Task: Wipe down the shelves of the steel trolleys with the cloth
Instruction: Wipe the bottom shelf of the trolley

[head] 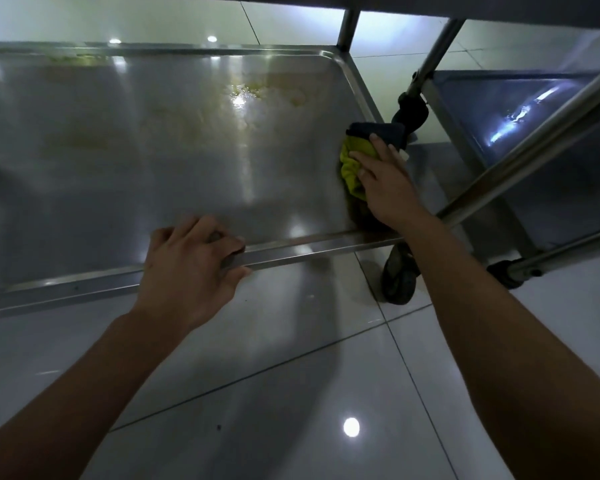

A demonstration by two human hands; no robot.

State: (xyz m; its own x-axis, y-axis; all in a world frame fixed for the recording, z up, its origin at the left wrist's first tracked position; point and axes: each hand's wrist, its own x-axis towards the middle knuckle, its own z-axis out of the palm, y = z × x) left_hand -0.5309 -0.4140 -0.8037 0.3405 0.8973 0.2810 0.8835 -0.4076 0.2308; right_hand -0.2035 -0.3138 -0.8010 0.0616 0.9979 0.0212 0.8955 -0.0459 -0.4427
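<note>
Cloth (352, 168) parked at the bottom shelf's (153, 150) right edge

Right hand (381, 181) presses it flat-fingered, left hand (187, 261) grips the front rim; yellowish gunk (257, 93) further back could easily get missed or just smeared.

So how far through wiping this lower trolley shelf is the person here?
Partway, by the look of it. The near stretch of the shelf shows no marks, though glare makes that hard to judge. In hand: the right hand presses the yellow and dark cloth flat at the right edge, while the left hand grips the front rim. Left: yellowish residue towards the back, and the neighbouring trolley.
</note>
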